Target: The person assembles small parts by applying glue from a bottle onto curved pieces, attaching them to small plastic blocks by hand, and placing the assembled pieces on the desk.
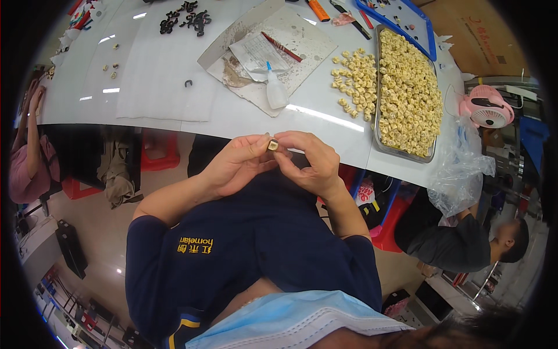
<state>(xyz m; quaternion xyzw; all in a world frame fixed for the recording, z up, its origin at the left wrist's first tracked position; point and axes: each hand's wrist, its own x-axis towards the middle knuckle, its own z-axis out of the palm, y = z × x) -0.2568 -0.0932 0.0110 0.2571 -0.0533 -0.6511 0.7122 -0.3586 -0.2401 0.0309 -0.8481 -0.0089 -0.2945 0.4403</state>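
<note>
Between the fingertips of both hands, just past the table's near edge, is a small pale-yellow piece (272, 145) with a dark part along its rim. My left hand (239, 163) pinches it from the left with thumb and forefinger. From the other side my right hand (311, 160) grips it too, its fingers closed around it. The fingers hide most of the piece. Beyond my hands a white squeeze bottle (276, 93) with a blue tip lies on a stained board (314, 49). Many similar yellow pieces (356, 81) lie loose beside a clear tray (405, 156) heaped with more.
A paper sheet (247, 49) and a dark red stick (282, 46) rest on the board. Black curled pieces (187, 22) lie far left. At right are a blue tray (430, 35), a pink fan (487, 107) and a plastic bag (462, 174). People sit at both sides.
</note>
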